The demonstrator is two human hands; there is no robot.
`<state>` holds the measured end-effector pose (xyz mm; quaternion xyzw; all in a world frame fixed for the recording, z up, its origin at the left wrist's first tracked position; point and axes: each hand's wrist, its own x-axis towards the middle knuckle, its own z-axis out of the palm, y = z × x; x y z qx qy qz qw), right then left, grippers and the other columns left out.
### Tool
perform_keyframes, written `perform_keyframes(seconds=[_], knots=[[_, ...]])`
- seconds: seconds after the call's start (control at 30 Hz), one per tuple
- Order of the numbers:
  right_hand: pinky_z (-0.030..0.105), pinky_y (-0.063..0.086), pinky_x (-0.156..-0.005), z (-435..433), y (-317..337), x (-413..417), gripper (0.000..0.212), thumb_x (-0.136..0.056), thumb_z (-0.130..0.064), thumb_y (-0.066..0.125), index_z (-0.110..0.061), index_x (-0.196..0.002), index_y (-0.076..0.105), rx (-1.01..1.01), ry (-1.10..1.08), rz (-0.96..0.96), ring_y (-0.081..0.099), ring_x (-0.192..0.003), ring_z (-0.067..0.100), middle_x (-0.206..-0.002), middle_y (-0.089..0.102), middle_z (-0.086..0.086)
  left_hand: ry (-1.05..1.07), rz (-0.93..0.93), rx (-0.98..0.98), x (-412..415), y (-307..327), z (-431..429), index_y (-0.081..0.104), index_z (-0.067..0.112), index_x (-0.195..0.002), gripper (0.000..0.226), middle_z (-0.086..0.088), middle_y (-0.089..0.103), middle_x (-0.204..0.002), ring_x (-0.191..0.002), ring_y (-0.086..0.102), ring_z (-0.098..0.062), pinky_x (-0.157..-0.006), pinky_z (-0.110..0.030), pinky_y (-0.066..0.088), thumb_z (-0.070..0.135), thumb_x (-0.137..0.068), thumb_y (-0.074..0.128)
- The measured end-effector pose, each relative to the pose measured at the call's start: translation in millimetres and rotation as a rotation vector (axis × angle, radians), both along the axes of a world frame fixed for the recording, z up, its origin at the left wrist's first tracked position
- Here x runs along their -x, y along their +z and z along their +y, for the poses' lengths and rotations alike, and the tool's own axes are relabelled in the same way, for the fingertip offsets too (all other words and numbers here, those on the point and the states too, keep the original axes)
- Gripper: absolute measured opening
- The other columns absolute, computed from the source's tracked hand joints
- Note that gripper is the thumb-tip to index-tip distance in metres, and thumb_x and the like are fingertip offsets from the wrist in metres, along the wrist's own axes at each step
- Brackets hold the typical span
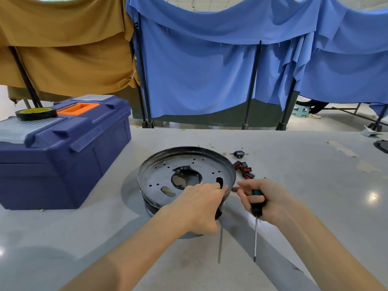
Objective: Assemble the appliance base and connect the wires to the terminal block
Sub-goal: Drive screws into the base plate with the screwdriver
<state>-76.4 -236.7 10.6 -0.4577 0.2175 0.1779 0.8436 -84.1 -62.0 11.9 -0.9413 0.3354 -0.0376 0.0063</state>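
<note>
Glossy dark metal base [184, 164], smooth grey table [294, 185], matt blue plastic toolbox [63, 164]

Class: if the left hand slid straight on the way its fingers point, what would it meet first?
Probably the raised rim of the metal base, just ahead; the right hand lies close beyond, though depth is unclear.
</note>
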Motion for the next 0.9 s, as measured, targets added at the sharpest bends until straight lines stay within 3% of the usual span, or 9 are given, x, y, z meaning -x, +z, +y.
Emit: perform_keyframes(seconds=[0.13,0.2,0.27,0.37,0.53,0.63,0.73,0.83,0.9], knots=[[0.018,0.041,-0.033,-5.9,7.8,-10.9,0.036,-0.090,-0.029,0.068,0.001,-0.102,0.054,0.323,-0.020,-0.125,0.027,-0.025,0.010,-0.051,0.056,0.013,0.016,0.171,0.160,-8.2,1.1,6.8,0.051,0.016,-0.117,0.051,-0.002,0.051,-0.083,-0.081,0.053,-0.025,-0.067,-0.042,0.050,0.041,-0.075,0.069],[0.018,0.035,-0.033,-3.7,9.7,-15.0,0.041,-0.089,-0.034,0.070,-0.001,-0.106,0.054,0.478,0.055,-0.181,0.024,-0.026,0.012,-0.053,0.058,0.016,0.043,0.252,0.234,-12.8,1.4,9.3,0.054,0.023,-0.126,0.067,-0.007,0.056,-0.079,-0.077,0.055,-0.018,-0.069,-0.041,0.050,0.062,-0.074,0.067],[0.017,0.030,-0.034,-0.1,9.4,-19.3,0.037,-0.091,-0.030,0.068,-0.004,-0.113,0.054,0.617,0.139,-0.209,0.022,-0.028,0.014,-0.056,0.061,0.019,0.058,0.328,0.277,-17.9,-0.1,9.9,0.043,0.030,-0.143,0.085,-0.014,0.055,-0.074,-0.067,0.053,-0.003,-0.063,-0.037,0.046,0.070,-0.072,0.066],[0.019,0.027,-0.037,4.4,7.2,-27.7,0.027,-0.092,-0.021,0.062,-0.006,-0.112,0.052,0.788,0.213,-0.249,0.019,-0.033,0.016,-0.056,0.061,0.020,0.035,0.413,0.337,-25.0,-2.4,10.9,0.036,0.028,-0.147,0.090,-0.009,0.048,-0.065,-0.052,0.045,0.002,-0.052,-0.029,0.031,0.062,-0.072,0.071],[0.020,0.033,-0.037,12.4,9.9,-34.7,0.005,-0.088,-0.006,0.051,-0.003,-0.085,0.048,0.949,0.312,-0.323,0.021,-0.031,0.016,-0.065,0.067,0.027,0.118,0.473,0.407,-33.1,-2.3,14.8,0.036,0.020,-0.148,0.097,-0.004,0.058,-0.067,-0.066,0.053,-0.004,-0.067,-0.028,0.042,0.060,-0.069,0.073],[0.020,0.031,-0.038,17.2,11.3,-35.0,0.010,-0.082,0.002,0.045,-0.005,-0.075,0.043,0.990,0.283,-0.365,0.020,-0.031,0.017,-0.063,0.066,0.030,0.124,0.480,0.409,-32.6,-2.6,14.4,0.054,0.024,-0.120,0.072,-0.004,0.052,-0.062,-0.056,0.049,-0.005,-0.075,-0.043,0.050,0.062,-0.061,0.069],[0.020,0.031,-0.037,18.1,11.7,-34.3,0.012,-0.081,0.003,0.045,-0.006,-0.073,0.043,1.019,0.264,-0.373,0.020,-0.031,0.017,-0.060,0.065,0.030,0.130,0.478,0.405,-31.2,-2.9,15.1,0.052,0.023,-0.107,0.061,-0.014,0.054,-0.070,-0.061,0.048,-0.009,-0.076,-0.051,0.050,0.059,-0.060,0.068],[0.022,0.035,-0.037,16.9,11.0,-32.9,0.015,-0.083,0.000,0.048,-0.009,-0.073,0.041,1.066,0.281,-0.370,0.023,-0.030,0.017,-0.057,0.065,0.025,0.125,0.524,0.434,-30.5,-2.4,17.0,0.046,0.021,-0.139,0.087,-0.020,0.063,-0.085,-0.064,0.051,-0.011,-0.076,-0.050,0.051,0.055,-0.064,0.072],[0.023,0.043,-0.038,16.2,9.9,-32.3,0.014,-0.085,-0.002,0.049,-0.009,-0.075,0.041,1.074,0.298,-0.364,0.025,-0.029,0.015,-0.053,0.065,0.018,0.112,0.549,0.454,-29.7,-1.2,17.6,0.037,0.022,-0.148,0.093,-0.017,0.066,-0.088,-0.064,0.054,-0.010,-0.076,-0.044,0.053,0.055,-0.069,0.075]])
